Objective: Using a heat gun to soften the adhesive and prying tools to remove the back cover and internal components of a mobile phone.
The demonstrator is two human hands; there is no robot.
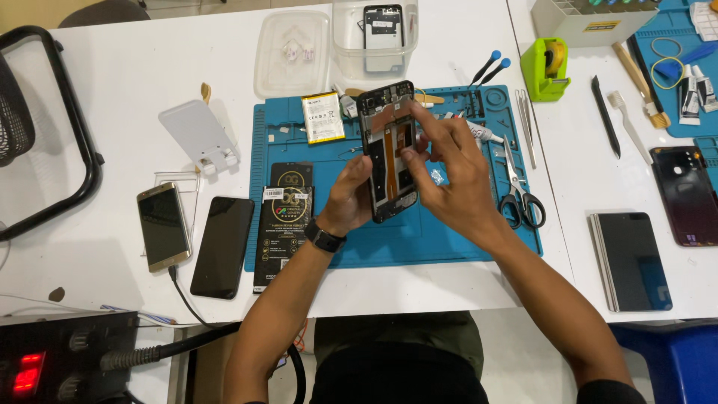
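An opened phone (390,150), back cover off and its inner frame and copper-coloured parts showing, is held upright above the middle of a blue work mat (441,236). The left hand (348,196) has its grip closed around the phone's lower left edge, a dark watch on the wrist, while the right hand (452,176) grasps the right edge, its fingertips (416,112) pressing on the exposed interior near the top. At about ten o'clock from the phone a flat battery (323,117) with a yellow-edged label lies on the mat, and at three o'clock sit scissors (520,191) and tweezers (526,123). At twelve o'clock two clear plastic tubs stand on the white bench (134,82): the left tub (293,52) holds a few small pale parts, the right tub (375,37) holds a dark phone frame propped inside. At nine o'clock lie dark packets (284,224), a black phone (222,247) and a gold phone (163,226) with a cable plugged in, and a white stand (198,135) above them. At four o'clock rests a dark tablet-like slab (634,260); at two o'clock a green tape dispenser (544,69). A black box with a red display (45,366) sits at seven o'clock, below the bench edge.
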